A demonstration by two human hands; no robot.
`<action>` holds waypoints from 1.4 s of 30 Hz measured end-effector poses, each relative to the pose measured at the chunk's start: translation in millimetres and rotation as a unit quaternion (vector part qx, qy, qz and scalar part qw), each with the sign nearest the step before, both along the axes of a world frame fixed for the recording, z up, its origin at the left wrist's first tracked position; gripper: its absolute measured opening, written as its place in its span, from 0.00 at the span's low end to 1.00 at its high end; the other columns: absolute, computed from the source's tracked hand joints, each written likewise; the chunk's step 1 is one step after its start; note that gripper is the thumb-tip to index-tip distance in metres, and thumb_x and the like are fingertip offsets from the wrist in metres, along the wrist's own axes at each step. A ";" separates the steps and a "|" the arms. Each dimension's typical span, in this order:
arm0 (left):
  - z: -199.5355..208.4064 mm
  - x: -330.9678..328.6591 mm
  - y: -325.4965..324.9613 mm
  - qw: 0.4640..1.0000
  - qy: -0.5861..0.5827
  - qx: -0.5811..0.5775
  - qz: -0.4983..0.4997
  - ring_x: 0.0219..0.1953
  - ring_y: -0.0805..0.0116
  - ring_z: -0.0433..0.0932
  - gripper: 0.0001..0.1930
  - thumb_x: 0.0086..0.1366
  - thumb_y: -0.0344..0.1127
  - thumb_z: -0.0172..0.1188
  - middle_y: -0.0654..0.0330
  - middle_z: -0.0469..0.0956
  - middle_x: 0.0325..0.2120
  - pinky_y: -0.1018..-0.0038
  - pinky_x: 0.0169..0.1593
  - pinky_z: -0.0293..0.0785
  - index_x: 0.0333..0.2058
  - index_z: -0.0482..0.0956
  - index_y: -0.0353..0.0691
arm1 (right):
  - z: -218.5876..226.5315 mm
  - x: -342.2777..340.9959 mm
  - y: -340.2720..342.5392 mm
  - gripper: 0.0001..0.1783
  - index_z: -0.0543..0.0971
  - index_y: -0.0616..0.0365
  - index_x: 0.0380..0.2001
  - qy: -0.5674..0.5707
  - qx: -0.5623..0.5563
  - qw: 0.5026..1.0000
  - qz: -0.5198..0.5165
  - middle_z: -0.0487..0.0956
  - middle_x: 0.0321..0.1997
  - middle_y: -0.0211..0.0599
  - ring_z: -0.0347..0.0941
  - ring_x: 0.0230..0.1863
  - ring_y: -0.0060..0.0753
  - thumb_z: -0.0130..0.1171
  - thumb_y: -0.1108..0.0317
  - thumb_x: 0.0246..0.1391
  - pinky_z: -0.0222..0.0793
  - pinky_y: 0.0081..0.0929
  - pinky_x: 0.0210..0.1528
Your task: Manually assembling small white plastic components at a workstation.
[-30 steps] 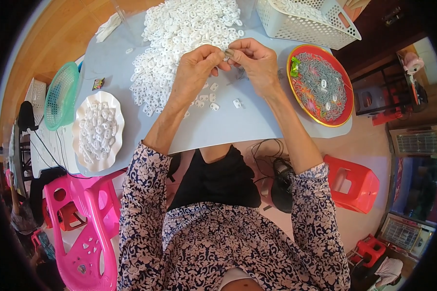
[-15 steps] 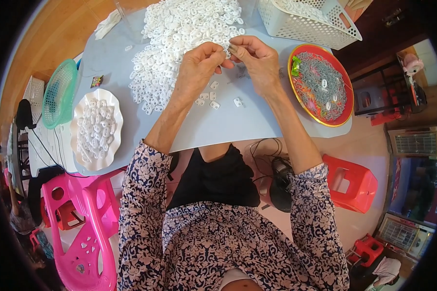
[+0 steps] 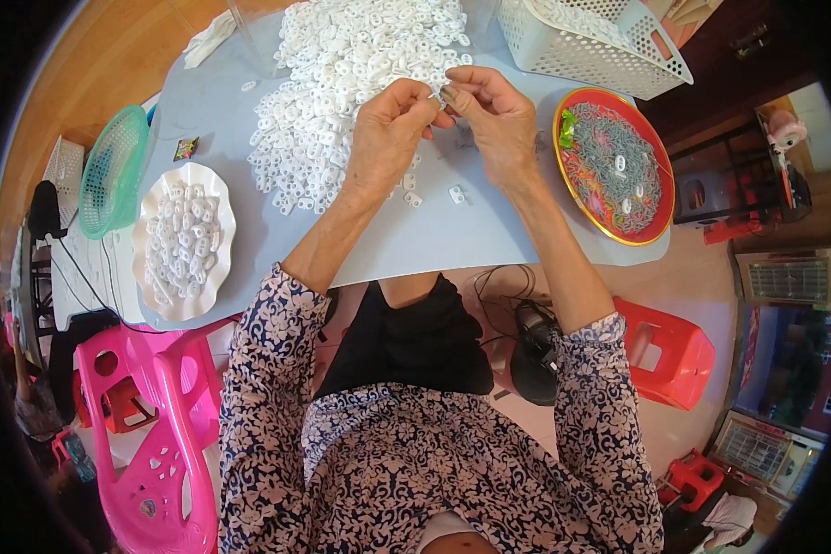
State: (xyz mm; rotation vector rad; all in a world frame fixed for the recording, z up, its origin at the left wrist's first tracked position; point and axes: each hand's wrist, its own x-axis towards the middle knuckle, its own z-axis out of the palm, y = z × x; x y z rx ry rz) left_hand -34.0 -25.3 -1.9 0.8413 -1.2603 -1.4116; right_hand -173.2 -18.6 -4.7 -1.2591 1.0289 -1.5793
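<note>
Left hand [image 3: 385,134] has shifted slightly rightward over the grey desk [image 3: 452,242]; its forearm [image 3: 334,231] now hides some loose tabs. From where I stand, left to right: scalloped white dish [image 3: 140,249] of white pieces; heap of two-holed white tabs [image 3: 323,120]; left thumb and forefinger pinched on a small white piece [image 3: 437,96], mostly hidden; right hand [image 3: 499,125], fingertips at that piece, cannot tell whether gripping; red round tray [image 3: 660,205] of thin grey pieces.

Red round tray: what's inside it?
The red tray holds thin grey pieces, a few white pieces on top, and a shiny green item at its left edge. The grey pieces cover much of the tray's bottom; anything beneath them cannot be seen.
</note>
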 end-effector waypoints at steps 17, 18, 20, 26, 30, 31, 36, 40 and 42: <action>3.8 4.3 -2.2 0.995 -0.062 -0.023 -0.081 0.28 0.79 0.73 0.07 0.62 0.33 0.52 0.62 0.79 0.24 0.81 0.36 0.68 0.34 0.76 0.35 | 1.2 -12.3 -0.7 0.09 0.78 0.63 0.25 0.049 0.036 0.997 0.040 0.73 0.20 0.23 0.62 0.22 0.11 0.60 0.68 0.53 0.58 0.12 0.23; 3.6 3.9 -2.2 0.994 -0.066 -0.031 -0.079 0.28 0.79 0.72 0.07 0.62 0.33 0.52 0.62 0.78 0.24 0.82 0.36 0.68 0.33 0.75 0.36 | 2.0 -11.8 -0.2 0.09 0.78 0.63 0.25 0.049 0.038 0.997 0.041 0.73 0.20 0.23 0.62 0.22 0.11 0.60 0.68 0.53 0.58 0.12 0.23; 2.4 4.2 -2.2 0.992 -0.095 -0.042 -0.065 0.28 0.80 0.72 0.07 0.61 0.32 0.52 0.62 0.78 0.24 0.82 0.36 0.68 0.33 0.75 0.36 | 5.1 -11.1 0.6 0.11 0.78 0.63 0.24 0.097 0.037 0.994 0.018 0.73 0.19 0.23 0.62 0.22 0.10 0.60 0.66 0.53 0.56 0.12 0.23; -0.6 4.5 -1.1 0.984 -0.162 -0.054 -0.041 0.28 0.81 0.71 0.06 0.60 0.30 0.51 0.63 0.78 0.23 0.82 0.36 0.67 0.33 0.75 0.36 | 1.2 -7.2 0.0 0.14 0.77 0.62 0.21 0.112 0.045 0.993 0.001 0.72 0.18 0.23 0.61 0.21 0.11 0.61 0.64 0.53 0.55 0.13 0.21; 2.1 6.2 -6.6 0.991 -0.101 -0.020 -0.083 0.28 0.80 0.72 0.07 0.61 0.32 0.51 0.63 0.78 0.24 0.81 0.36 0.67 0.33 0.76 0.37 | 0.9 -8.3 1.3 0.12 0.78 0.63 0.23 0.072 0.070 0.995 0.009 0.72 0.19 0.23 0.61 0.21 0.12 0.60 0.65 0.54 0.56 0.13 0.22; 3.2 7.4 -6.8 0.991 -0.101 -0.021 -0.082 0.28 0.80 0.72 0.07 0.61 0.32 0.51 0.63 0.78 0.24 0.81 0.36 0.67 0.33 0.76 0.37 | 2.1 -9.7 1.8 0.11 0.78 0.64 0.25 0.049 0.066 0.996 0.035 0.73 0.19 0.23 0.62 0.21 0.12 0.59 0.66 0.55 0.56 0.13 0.23; 1.8 13.5 -9.7 0.994 -0.031 0.014 -0.102 0.29 0.78 0.73 0.08 0.62 0.34 0.52 0.63 0.78 0.24 0.80 0.37 0.67 0.33 0.77 0.37 | 5.8 -11.6 1.5 0.08 0.78 0.64 0.29 0.040 0.054 0.995 0.071 0.73 0.21 0.24 0.63 0.23 0.12 0.57 0.69 0.56 0.58 0.13 0.24; 3.0 11.4 -8.1 0.993 -0.040 -0.003 -0.114 0.29 0.78 0.73 0.07 0.62 0.33 0.52 0.62 0.78 0.24 0.80 0.38 0.67 0.34 0.77 0.37 | 4.7 -14.7 0.8 0.08 0.78 0.63 0.28 0.059 0.045 0.995 0.068 0.73 0.20 0.23 0.63 0.22 0.12 0.56 0.70 0.56 0.58 0.13 0.24; 5.2 8.1 -6.9 0.995 -0.031 -0.009 -0.098 0.26 0.78 0.72 0.06 0.59 0.31 0.53 0.61 0.78 0.23 0.80 0.36 0.70 0.30 0.76 0.35 | 5.1 -13.2 1.6 0.08 0.78 0.63 0.27 0.066 0.042 0.995 0.065 0.73 0.21 0.24 0.63 0.22 0.12 0.57 0.70 0.56 0.58 0.12 0.24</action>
